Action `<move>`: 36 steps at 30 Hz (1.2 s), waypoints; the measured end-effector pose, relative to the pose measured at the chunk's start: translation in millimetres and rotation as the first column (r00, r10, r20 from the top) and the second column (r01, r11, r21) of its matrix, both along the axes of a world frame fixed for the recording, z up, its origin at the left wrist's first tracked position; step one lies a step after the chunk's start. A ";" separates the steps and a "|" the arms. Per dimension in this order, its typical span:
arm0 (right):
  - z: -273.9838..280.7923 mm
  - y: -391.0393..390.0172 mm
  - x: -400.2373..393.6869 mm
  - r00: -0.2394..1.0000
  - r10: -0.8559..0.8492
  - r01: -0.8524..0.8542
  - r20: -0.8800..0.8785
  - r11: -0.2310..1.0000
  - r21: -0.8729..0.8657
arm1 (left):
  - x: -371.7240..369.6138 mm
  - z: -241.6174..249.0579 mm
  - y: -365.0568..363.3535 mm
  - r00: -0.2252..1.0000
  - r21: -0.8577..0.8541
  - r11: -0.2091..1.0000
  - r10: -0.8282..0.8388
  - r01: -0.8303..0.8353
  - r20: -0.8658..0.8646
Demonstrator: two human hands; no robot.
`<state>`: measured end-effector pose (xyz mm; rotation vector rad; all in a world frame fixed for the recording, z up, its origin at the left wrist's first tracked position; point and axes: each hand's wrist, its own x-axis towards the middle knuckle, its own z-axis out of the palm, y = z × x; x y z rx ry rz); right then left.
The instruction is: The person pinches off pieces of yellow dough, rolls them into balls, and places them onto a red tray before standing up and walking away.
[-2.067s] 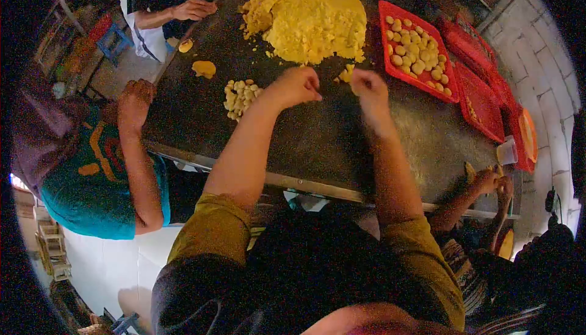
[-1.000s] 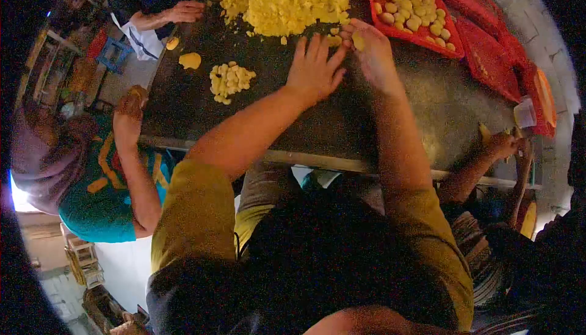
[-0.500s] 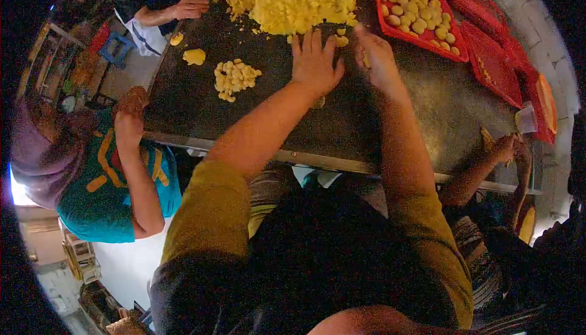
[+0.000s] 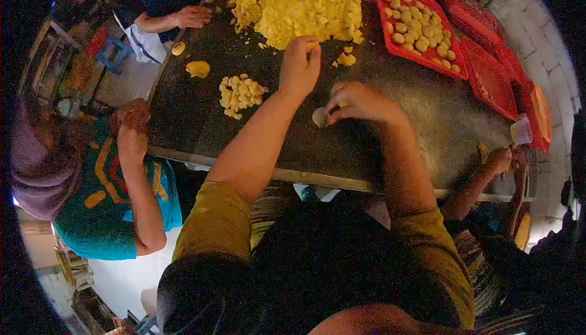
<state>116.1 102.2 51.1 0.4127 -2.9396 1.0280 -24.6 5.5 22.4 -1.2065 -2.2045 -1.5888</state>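
My left hand is closed at the near edge of a big mound of crumbly yellow dough, with a bit of yellow dough showing at its fingertips. Lower and to the right, my right hand has its fingers bent together, their tips on a small pale round piece low over the dark table. Something yellowish shows inside that hand, too blurred to name. A few yellow dough scraps lie between my right hand and the mound. Left of my forearm sits a heap of small pale lumps.
A red tray of round dough balls stands at the right, beside more red trays and a clear cup. Co-workers' hands rest at the table's upper left, left edge and right edge.
My left hand has gone from flat and spread to closed, slightly up and left. My right hand has come down and left to the pale round piece. The view has shifted slightly.
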 end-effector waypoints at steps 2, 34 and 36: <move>3.1 0.5 -1.0 0.996 0.083 -0.087 0.033 0.986 0.139 | -1.5 -0.7 0.8 0.996 0.021 0.997 -0.078 0.080 -0.051; 10.5 -27.4 -6.6 0.431 -0.717 0.639 -0.548 0.671 -0.375 | 7.7 -13.3 1.6 0.966 -0.303 0.917 -0.251 0.260 0.068; 11.3 -32.1 -6.7 0.415 -0.794 0.696 -0.445 0.592 -0.407 | 8.9 -13.1 1.2 0.963 -0.287 0.920 -0.265 0.267 0.046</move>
